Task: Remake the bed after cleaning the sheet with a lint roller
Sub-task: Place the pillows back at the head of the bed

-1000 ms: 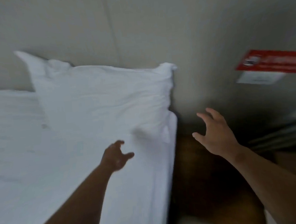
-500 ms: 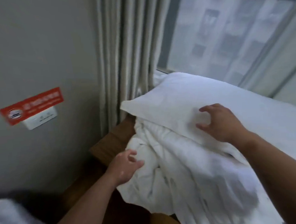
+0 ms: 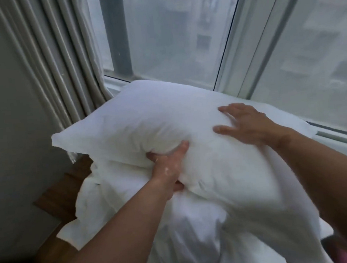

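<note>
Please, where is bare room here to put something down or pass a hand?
Bare wood shows at the left, a strip between the grey wall and the heaped bedding. The middle and right are crowded: the pillow lies on the bedding, left hand gripping its near edge, right hand flat on top.

We note the left hand (image 3: 169, 166) gripping the near edge of a plump white pillow (image 3: 143, 121), thumb above, fingers beneath. The right hand (image 3: 248, 124) lies spread on top. Crumpled white bedding (image 3: 133, 212) sits underneath, beside pleated beige curtains (image 3: 46, 64).
</note>
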